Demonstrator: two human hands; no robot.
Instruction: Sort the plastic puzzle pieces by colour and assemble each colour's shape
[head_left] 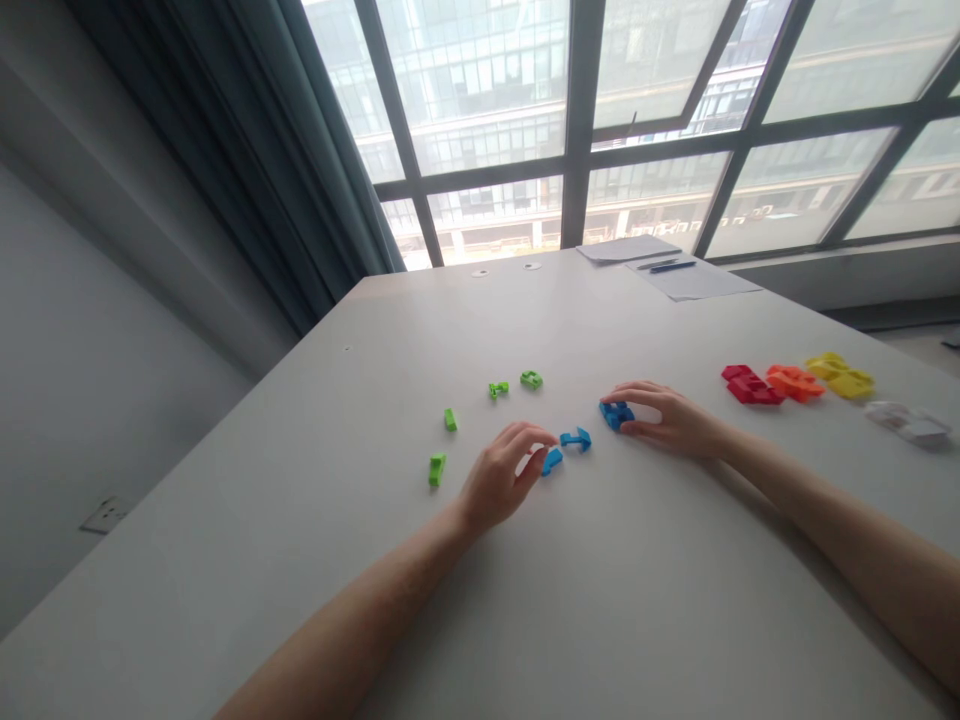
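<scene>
Our right grip (667, 422) is closed around a chunky, notched blue plastic block (618, 416), just right of the frame's centre. Our left grip (499, 475) curls at a small angular blue piece (553, 461); whether it pinches it, we cannot tell. Between them lies an arrow-like blue connector (577, 440). Left of centre, a wedge-shaped green piece (437, 469) rests on our smooth white table (570, 610).

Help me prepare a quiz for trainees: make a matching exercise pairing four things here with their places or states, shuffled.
1. Left hand
2. Right hand
3. Green pieces
4. Red pieces

A. Beside the orange pieces
B. At the darker blue item
C. Four, spread apart
D. By one of the light blue pieces

Pairs: 1-D, 2-B, 3-C, 4-A
</scene>
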